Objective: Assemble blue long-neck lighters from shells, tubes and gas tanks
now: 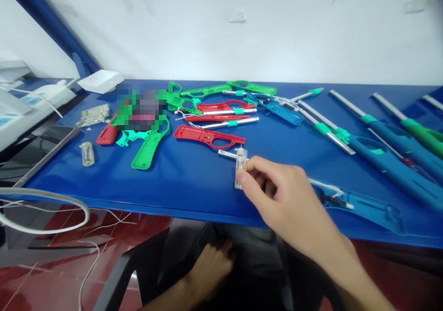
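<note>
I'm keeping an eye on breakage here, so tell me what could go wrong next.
The right hand pinches the small clear container between its fingertips, so it might slip. The open blue shell lies near the table's front edge; the right forearm, close by in this view, could nudge it off.

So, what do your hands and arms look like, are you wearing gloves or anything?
No gloves! My right hand is bare, with no ring, watch or bracelet that I can see. My left hand looks bare too, but it's dim there. No sleeves show on either forearm.
</note>
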The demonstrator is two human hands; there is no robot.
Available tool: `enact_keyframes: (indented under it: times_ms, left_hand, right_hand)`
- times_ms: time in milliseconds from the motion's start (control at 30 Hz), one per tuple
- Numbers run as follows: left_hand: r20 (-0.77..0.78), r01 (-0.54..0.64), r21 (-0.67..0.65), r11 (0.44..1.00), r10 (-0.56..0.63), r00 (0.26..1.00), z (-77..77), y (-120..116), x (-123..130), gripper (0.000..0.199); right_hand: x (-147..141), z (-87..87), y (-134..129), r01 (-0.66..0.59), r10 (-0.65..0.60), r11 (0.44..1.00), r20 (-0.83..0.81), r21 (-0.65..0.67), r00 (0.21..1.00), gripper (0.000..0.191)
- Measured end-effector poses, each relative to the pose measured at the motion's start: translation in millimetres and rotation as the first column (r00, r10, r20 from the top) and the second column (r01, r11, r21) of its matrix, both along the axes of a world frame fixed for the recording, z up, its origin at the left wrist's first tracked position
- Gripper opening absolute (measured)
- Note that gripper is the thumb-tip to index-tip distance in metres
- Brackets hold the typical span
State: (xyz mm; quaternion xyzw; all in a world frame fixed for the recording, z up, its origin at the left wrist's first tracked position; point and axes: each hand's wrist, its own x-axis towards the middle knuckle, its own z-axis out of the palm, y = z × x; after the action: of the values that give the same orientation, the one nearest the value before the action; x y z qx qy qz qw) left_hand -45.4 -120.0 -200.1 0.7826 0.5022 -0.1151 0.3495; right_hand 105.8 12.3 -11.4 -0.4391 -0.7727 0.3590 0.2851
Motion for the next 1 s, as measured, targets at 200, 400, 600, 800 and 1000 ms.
enact_keyframes:
  times_ms: [200, 400, 600, 800, 1000]
  left_hand:
    - [0.248, -0.196, -0.023, 0.98, 0.195, 0.949, 63.1, 10, -10, 0.011]
    - [0.705, -0.646, 0.023, 0.763, 0.446, 0.552, 182.9, 49, -32, 0.023]
    - [0.846, -0.784, -0.085, 0.614, 0.461, 0.269, 203.3, 101, -35, 0.019]
    - [0.842, -0.744, -0.212, 0.634, 0.505, 0.191, 190.8, 109, -37, 0.02]
    - [0.83, -0.748, -0.262, 0.61, 0.538, 0.148, 195.7, 107, -40, 0.024]
  right_hand:
    - [-1, -1.5, 0, -0.017, 0.015, 0.999, -0.024, -0.044, 1.0, 0.023]
    - [-2, -0.7, -1, -0.011, 0.01, 0.999, -0.038, -0.03, 0.999, 0.024]
    - [-1, -5.7, 0, -0.024, 0.024, 1.0, -0.047, -0.007, 0.999, 0.018]
    - [-2, -12.1, 1, 0.037, -0.039, 0.999, -0.054, -0.028, 0.998, 0.011]
    - [0, -15.7, 0, 0.088, -0.088, 0.996, -0.002, -0.027, 0.996, 0.013]
